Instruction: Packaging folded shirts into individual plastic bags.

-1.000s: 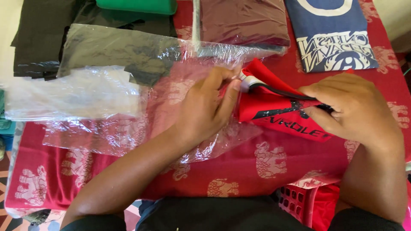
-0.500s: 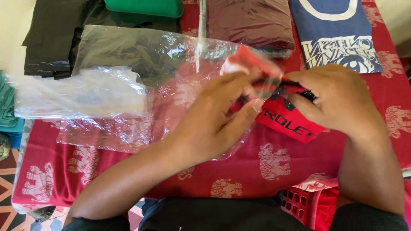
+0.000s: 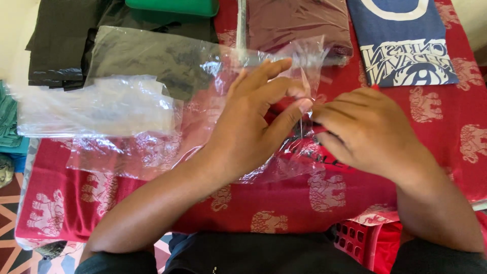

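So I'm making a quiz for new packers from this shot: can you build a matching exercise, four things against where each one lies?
Things:
1. folded red printed shirt
2. folded navy shirt with white print
3. green plastic tray
4. stack of black folded garments

Places:
A. top edge, left of centre
B. top right corner of the red elephant-print tablecloth
C. far left of the table, under clear plastic bags
D. between the left hand and the right hand, inside a clear bag

Pairs: 1-D, 2-B, 3-A, 4-C
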